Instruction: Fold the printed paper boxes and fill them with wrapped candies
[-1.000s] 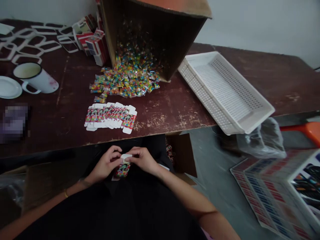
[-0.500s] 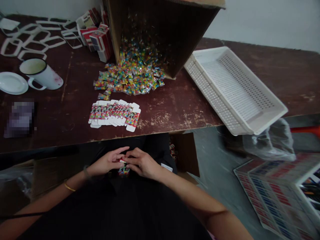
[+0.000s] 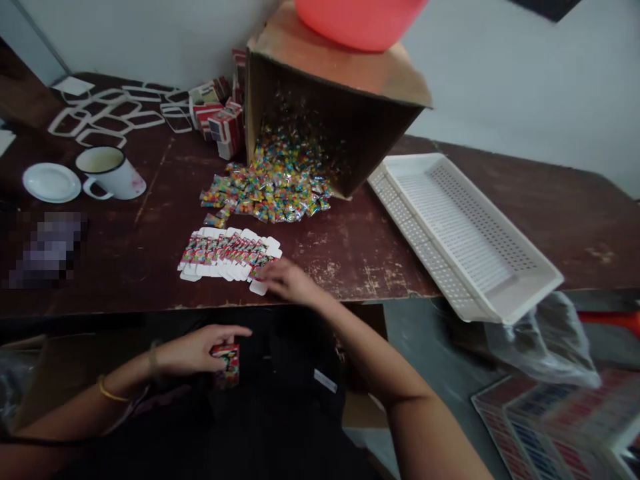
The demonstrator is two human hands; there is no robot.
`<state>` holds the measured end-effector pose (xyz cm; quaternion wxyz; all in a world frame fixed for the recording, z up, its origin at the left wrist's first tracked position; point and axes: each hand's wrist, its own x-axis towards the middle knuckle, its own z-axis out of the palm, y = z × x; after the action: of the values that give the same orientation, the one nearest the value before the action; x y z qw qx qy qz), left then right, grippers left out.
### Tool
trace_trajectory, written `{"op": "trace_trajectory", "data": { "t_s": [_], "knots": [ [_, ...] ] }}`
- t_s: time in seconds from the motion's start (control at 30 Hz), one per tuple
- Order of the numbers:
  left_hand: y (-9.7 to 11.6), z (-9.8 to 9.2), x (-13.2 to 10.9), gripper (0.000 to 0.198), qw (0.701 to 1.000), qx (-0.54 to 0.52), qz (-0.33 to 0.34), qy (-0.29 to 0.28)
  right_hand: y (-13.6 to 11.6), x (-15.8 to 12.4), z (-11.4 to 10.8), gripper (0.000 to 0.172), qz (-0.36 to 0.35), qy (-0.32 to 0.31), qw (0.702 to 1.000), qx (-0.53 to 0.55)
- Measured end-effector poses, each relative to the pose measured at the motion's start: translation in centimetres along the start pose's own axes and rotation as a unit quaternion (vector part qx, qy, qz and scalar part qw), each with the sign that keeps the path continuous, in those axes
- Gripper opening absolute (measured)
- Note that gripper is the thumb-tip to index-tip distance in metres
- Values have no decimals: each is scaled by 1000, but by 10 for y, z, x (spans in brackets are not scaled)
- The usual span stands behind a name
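My left hand (image 3: 203,350) is closed around a small printed candy box (image 3: 227,365) above my lap, with the index finger stretched out past it. My right hand (image 3: 290,280) reaches to the table's front edge. Its fingertips pinch the rightmost carton of a fanned row of flat printed cartons (image 3: 220,253) with white flaps; the hand covers part of that carton. Behind the row, a heap of small clear candy bags (image 3: 280,193) with colourful pieces spills from a cardboard box (image 3: 345,77) lying on its side.
A white plastic basket (image 3: 470,233) overhangs the table edge on the right, above a clear plastic bag (image 3: 545,340). An enamel mug (image 3: 117,177), a saucer (image 3: 51,183) and white frames (image 3: 107,123) stand at left. A red basin (image 3: 365,20) tops the cardboard box.
My right hand has left the small box and moved up to the flat cartons. My left hand keeps the box and has shifted left and slightly down. The view has tilted upward.
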<state>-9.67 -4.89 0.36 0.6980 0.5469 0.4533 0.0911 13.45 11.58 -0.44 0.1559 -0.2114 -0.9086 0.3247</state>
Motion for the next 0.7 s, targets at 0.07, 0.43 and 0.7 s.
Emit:
{"op": "trace_trajectory", "data": {
  "t_s": [0.07, 0.43, 0.7],
  "knots": [
    [4, -14, -4, 58, 993, 107, -6, -59, 49, 26, -31, 30, 144, 109, 974, -134],
    [19, -41, -8, 46, 973, -193, -2, 128, 31, -69, 24, 76, 129, 123, 969, -171],
    [30, -5, 58, 59, 963, -230, 50, 128, -51, -63, 32, 34, 196, 248, 925, 212]
  ]
}}
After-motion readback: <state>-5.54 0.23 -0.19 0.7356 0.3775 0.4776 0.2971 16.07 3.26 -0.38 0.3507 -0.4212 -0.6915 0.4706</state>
